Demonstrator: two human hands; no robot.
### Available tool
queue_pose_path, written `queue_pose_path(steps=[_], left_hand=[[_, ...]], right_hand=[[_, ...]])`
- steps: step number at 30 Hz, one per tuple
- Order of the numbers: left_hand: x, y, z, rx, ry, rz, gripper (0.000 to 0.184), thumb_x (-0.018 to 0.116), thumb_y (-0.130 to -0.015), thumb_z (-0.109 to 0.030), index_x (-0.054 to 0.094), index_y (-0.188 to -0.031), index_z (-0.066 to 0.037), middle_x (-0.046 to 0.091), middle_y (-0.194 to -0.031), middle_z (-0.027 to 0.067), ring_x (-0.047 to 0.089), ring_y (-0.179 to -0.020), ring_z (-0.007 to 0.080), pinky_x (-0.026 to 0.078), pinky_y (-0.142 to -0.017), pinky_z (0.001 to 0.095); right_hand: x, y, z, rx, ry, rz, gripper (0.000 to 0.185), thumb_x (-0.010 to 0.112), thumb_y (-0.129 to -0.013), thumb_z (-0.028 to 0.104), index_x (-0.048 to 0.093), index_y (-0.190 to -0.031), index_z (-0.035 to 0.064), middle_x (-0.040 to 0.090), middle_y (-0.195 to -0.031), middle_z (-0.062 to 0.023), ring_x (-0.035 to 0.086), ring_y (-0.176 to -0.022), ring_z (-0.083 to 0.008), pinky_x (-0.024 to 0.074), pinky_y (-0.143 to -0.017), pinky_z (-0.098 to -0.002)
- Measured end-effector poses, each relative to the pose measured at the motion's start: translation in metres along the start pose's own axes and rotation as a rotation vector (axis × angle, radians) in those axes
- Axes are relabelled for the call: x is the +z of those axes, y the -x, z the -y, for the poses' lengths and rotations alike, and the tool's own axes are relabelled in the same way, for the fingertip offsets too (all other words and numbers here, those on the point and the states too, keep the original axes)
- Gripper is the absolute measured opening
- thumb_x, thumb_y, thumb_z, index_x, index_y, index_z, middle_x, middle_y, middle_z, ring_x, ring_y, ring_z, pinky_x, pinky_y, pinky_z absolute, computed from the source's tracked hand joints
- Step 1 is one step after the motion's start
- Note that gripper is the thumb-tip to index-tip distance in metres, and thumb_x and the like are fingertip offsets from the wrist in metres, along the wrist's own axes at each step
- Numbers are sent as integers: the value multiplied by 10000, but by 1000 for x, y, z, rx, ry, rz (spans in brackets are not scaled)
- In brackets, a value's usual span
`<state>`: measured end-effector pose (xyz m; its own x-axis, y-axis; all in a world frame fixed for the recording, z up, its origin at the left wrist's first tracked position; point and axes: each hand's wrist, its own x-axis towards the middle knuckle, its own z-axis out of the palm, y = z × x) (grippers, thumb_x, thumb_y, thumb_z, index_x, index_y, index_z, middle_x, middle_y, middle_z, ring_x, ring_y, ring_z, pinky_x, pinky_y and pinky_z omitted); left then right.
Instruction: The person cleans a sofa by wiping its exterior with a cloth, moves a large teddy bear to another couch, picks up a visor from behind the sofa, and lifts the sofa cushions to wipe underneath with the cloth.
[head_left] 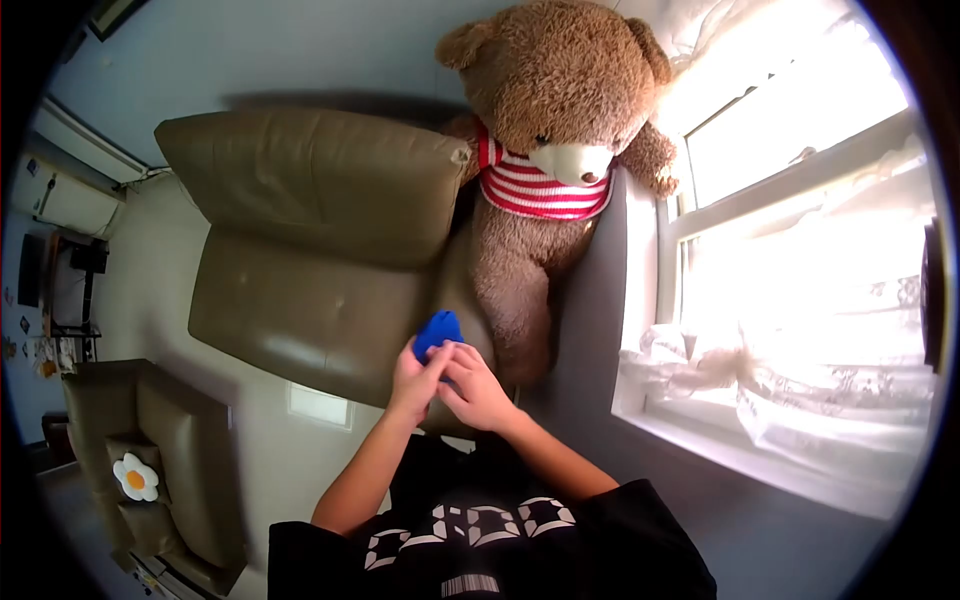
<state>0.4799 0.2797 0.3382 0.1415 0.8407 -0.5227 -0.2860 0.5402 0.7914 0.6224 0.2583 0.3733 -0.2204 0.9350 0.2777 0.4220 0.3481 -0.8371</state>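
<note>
Both of my hands are together in front of my black shirt, over the front edge of the olive sofa. A small blue cloth-like item sticks out above my fingers. My left hand is closed on its lower left side. My right hand touches the left one, with its fingers curled at the item's lower right side. The part of the item between my palms is hidden.
A large brown teddy bear in a red-and-white striped top sits at the right end of the sofa. A window with white curtains is at the right. Another sofa with a flower cushion stands at lower left.
</note>
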Motion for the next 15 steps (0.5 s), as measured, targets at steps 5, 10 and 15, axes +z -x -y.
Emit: queue_pose_path(steps=[5,10,15], left_hand=[[0,-27,-22,-12,96,-198,334,663,-994,-158,611,-1238,65,696,-1156,158,708,-993,255,653,-762,423],[-7,-19,-32,13,5,-292,344,688,-966,-145,616,-1225,70,688,-1178,166,703,-1000,265,622,-826,413],[-31,15,-8,-31,-23,-451,359,702,-946,-123,609,-1217,92,687,-1163,177,702,-987,275,616,-810,418]], right_hand=[[-116,-78,-135,340,-132,-544,299,669,-873,38,695,-1168,-2,709,-1121,-147,693,-1000,-226,567,-849,-325],[-209,-164,-261,349,351,-767,1086,858,-772,454,278,-1561,-14,381,-1514,-296,398,-1397,-429,363,-1151,-483],[-210,-212,-305,672,542,-658,1350,930,-620,552,166,-1591,7,244,-1568,-337,342,-1414,-477,372,-1154,-503]])
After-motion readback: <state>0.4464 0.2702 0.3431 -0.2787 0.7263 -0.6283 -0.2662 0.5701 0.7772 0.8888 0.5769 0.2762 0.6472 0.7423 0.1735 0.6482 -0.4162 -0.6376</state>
